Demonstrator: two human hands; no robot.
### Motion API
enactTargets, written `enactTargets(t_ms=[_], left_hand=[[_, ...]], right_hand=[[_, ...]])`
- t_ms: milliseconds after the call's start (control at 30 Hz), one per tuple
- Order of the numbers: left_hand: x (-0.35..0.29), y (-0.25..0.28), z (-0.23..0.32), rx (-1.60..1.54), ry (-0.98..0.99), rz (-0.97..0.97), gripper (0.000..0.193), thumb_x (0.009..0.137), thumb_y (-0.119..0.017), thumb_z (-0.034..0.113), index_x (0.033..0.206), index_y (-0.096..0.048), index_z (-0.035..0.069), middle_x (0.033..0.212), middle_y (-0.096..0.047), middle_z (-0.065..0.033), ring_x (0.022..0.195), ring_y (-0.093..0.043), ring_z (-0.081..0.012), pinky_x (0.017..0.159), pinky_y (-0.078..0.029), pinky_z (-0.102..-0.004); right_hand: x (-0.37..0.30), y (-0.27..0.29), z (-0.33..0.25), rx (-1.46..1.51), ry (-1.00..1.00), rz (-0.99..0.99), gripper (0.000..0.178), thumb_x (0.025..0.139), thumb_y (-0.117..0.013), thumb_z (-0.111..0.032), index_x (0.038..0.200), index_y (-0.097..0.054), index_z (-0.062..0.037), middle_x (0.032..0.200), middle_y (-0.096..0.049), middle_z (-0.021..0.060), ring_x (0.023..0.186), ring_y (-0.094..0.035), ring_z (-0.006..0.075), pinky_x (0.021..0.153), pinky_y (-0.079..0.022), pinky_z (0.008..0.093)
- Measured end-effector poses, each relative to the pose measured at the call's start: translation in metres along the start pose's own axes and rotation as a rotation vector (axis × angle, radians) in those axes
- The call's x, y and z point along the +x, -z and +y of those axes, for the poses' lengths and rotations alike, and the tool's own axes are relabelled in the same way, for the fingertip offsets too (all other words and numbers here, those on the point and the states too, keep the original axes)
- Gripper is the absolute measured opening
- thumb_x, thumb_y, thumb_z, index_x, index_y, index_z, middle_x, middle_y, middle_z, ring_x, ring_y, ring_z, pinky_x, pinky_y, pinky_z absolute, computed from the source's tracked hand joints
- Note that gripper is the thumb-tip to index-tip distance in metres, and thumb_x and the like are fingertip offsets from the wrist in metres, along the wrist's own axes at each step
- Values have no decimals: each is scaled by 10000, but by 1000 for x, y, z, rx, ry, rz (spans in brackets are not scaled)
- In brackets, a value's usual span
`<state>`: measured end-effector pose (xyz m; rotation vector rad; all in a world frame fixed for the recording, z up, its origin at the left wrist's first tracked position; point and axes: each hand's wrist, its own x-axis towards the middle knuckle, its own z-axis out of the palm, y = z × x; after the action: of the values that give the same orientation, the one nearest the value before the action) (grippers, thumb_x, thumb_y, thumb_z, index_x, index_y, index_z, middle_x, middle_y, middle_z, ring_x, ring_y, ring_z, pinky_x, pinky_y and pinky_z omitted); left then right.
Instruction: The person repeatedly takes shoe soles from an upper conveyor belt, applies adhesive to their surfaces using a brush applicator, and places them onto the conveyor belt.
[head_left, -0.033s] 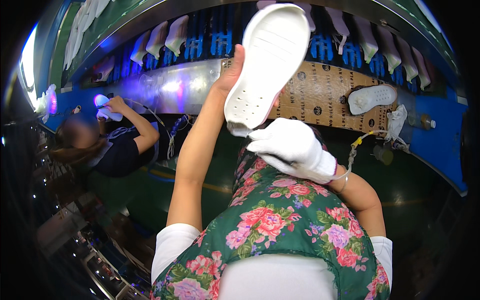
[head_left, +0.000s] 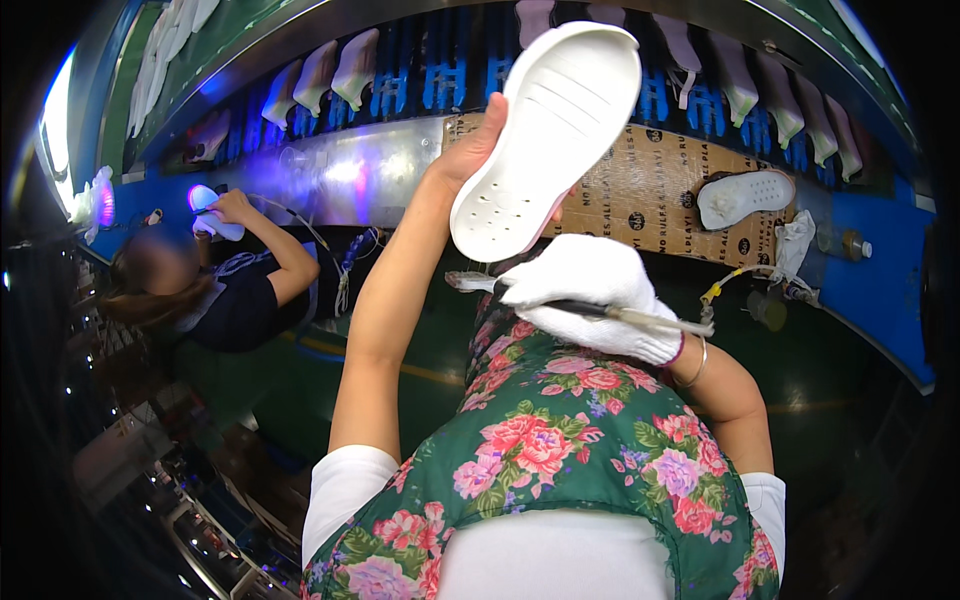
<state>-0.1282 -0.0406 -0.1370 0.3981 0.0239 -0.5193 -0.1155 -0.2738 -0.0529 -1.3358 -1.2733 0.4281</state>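
My left hand is wrapped around a white shoe sole, holding it raised in front of me with its hollow inner face toward me. Small holes dot the narrower lower end, and grooves cross the wider upper end. My right hand, in a white knit glove, grips a brush with a dark handle and a thin tube running back past the wrist. The brush's bristle end hangs just below the sole's lower edge, apart from it.
Printed cardboard covers the bench ahead, and another white sole lies on it. Behind runs a row of blue racks with shoe pieces. A crumpled white cloth is at right. A co-worker sits at left.
The brush has left the sole's lower edge and turned, so its handle now shows across my glove. The sole has shifted slightly right and down.
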Motion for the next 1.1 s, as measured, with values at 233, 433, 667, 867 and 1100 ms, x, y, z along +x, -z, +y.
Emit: enactTargets(t_ms=[233, 433, 667, 867, 1100], left_hand=[[12, -25, 11, 444, 73, 337, 822, 917, -513, 687, 1454, -514, 64, 1322, -633, -187, 1150, -669, -283, 873, -617, -437], [15, -41, 14, 751, 299, 472, 774, 968, -455, 677, 1427, -552, 60, 1314, -648, -159, 1154, -667, -238, 907, -594, -352], [27, -61, 31, 1288, 601, 491, 1029, 845, -376, 894, 1407, -592, 60, 1398, -579, -244, 1290, -577, -345, 1038, -490, -431], [29, -58, 34, 1398, 606, 467, 1025, 856, -358, 888, 1447, -551, 73, 1441, -546, -232, 1344, -527, -355, 1074, -460, -437], [32, -64, 44, 1505, 463, 410, 1053, 850, -317, 902, 1482, -508, 82, 1469, -508, -256, 1382, -479, -397, 1122, -416, -450]], right_hand=[[-10, -8, 16, -347, 181, 20, 368, 741, -770, -12, 1089, -725, -124, 1045, -725, 75, 883, -704, 280, 753, -564, 378], [2, 6, 3, -15, -113, 34, 198, 790, -789, -45, 975, -771, -112, 950, -755, 73, 855, -715, 250, 782, -566, 346], [1, -1, 12, -168, 7, -10, 201, 773, -797, -40, 968, -761, -71, 963, -740, 99, 876, -712, 265, 786, -564, 355], [4, 14, 13, -148, -227, 50, 178, 823, -771, -42, 997, -770, -75, 995, -748, 77, 883, -713, 204, 796, -564, 311], [8, 18, 12, -206, -186, 130, 198, 799, -772, -43, 984, -751, -111, 941, -737, 76, 825, -707, 254, 756, -569, 332]])
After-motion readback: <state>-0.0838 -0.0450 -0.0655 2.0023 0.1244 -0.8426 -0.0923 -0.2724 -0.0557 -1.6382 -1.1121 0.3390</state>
